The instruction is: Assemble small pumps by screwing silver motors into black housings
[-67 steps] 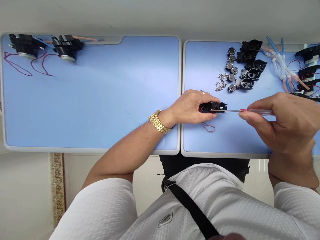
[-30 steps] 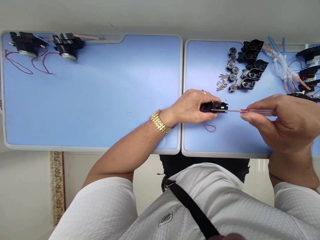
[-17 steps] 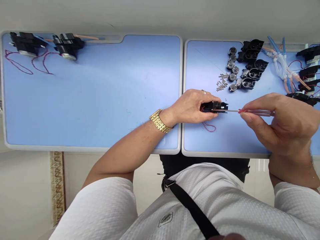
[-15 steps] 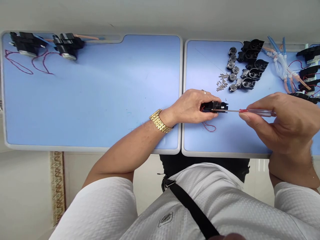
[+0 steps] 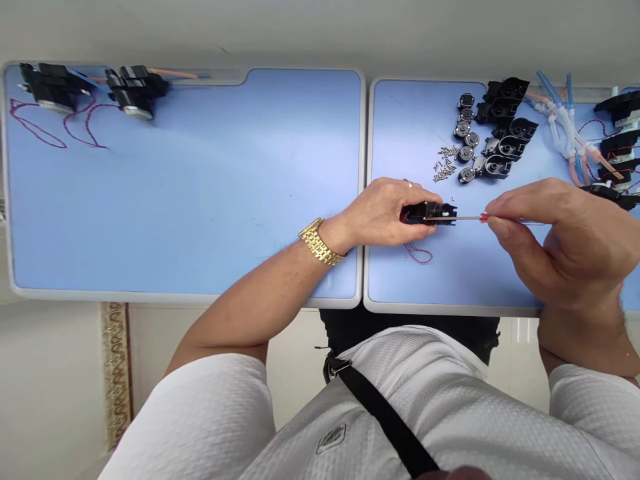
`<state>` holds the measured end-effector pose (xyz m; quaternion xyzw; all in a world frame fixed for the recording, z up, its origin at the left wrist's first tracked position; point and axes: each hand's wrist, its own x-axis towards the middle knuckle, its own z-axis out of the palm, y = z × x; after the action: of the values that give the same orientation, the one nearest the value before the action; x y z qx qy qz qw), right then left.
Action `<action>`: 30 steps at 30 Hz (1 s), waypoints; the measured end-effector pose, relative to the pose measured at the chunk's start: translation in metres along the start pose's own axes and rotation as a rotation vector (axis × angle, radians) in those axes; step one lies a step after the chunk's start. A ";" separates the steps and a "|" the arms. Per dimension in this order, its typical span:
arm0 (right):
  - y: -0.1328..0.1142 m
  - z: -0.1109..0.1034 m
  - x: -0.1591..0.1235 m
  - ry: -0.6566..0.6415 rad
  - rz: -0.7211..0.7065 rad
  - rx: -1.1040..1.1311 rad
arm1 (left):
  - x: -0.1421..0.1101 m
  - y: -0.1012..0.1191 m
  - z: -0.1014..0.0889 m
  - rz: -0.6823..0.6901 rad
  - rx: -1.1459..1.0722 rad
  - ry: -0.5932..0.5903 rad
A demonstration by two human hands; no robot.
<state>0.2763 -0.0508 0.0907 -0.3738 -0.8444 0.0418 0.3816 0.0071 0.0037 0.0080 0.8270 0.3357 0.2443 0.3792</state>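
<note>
My left hand (image 5: 383, 212), with a gold watch on the wrist and a ring, is closed on a small black plastic part (image 5: 431, 213) that rests on the right blue table (image 5: 450, 280). Red wire (image 5: 417, 253) trails from the part toward me. My right hand (image 5: 565, 240) pinches a thin screwdriver (image 5: 467, 218) with a red and clear handle. Its shaft lies level and its tip is in the black part.
A heap of small screws (image 5: 444, 164), round black pieces (image 5: 464, 130) and black housings (image 5: 505, 127) lie behind my hands. Blue and clear tubes (image 5: 563, 123) and wired black units (image 5: 617, 143) are at the far right. Two more black units (image 5: 90, 88) sit on the left blue table (image 5: 200, 200).
My right hand's fingers have shifted along the screwdriver handle and now cover more of it. The left hand and the black part have stayed put.
</note>
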 end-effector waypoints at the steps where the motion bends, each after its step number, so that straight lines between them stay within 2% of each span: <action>1: -0.001 -0.001 0.000 -0.041 0.027 -0.045 | 0.000 0.000 0.000 -0.003 0.000 -0.001; 2: -0.002 -0.002 -0.001 -0.062 0.037 -0.095 | 0.000 0.000 0.000 -0.003 -0.001 -0.001; 3: -0.003 -0.004 -0.002 0.009 -0.031 -0.105 | 0.000 0.000 0.000 -0.002 -0.002 -0.001; 9: 0.002 -0.005 -0.005 0.004 0.011 -0.213 | 0.000 0.000 0.000 -0.005 0.002 -0.006; 11: 0.004 -0.004 -0.004 0.024 -0.024 -0.197 | 0.000 -0.001 0.000 -0.006 -0.006 -0.003; 12: 0.004 -0.003 -0.003 -0.020 -0.016 -0.172 | 0.000 -0.001 0.000 -0.008 -0.010 -0.003; 13: 0.004 -0.003 -0.002 0.020 -0.048 -0.116 | 0.000 -0.001 0.000 -0.010 -0.013 -0.005; 17: 0.000 -0.004 0.003 -0.092 -0.008 -0.064 | 0.001 0.001 -0.001 -0.008 -0.014 -0.005; 21: -0.002 -0.007 0.002 -0.097 0.004 -0.092 | 0.001 0.002 -0.001 -0.014 -0.006 -0.009; 25: 0.002 -0.006 -0.002 -0.046 0.008 -0.214 | 0.001 0.001 -0.001 -0.016 -0.008 -0.008; 29: 0.006 -0.005 -0.005 0.029 0.028 -0.232 | 0.001 0.000 -0.001 -0.019 -0.040 -0.002; 30: 0.006 -0.006 -0.006 0.009 0.063 -0.211 | 0.001 0.000 -0.001 -0.021 -0.055 0.003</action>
<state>0.2865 -0.0521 0.0890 -0.4384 -0.8303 -0.0371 0.3422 0.0066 0.0048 0.0084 0.8123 0.3381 0.2507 0.4037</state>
